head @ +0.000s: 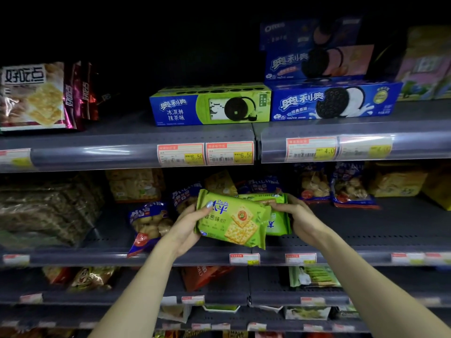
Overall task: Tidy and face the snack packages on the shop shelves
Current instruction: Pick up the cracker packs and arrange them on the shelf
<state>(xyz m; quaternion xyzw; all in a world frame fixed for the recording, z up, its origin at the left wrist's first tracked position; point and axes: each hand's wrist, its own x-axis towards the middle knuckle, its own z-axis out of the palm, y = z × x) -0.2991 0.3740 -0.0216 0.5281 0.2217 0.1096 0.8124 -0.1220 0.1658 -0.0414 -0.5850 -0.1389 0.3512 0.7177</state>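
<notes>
A green cracker pack [234,222] with blue lettering is held face-up in front of the middle shelf [366,242], tilted a little to the right. My left hand [189,223] grips its left edge, thumb on the front. Behind and to the right sits a second green cracker pack [278,222], partly hidden by the first. My right hand [296,215] holds that one by its right side. Both packs hover just above the shelf's front edge.
Blue bags of round biscuits [148,223] lie behind my left hand, more blue bags [351,186] to the right. A large brown pack [46,211] fills the left. Oreo boxes [210,106] and cracker bags [34,96] stand on the upper shelf. Lower shelves hold other snacks.
</notes>
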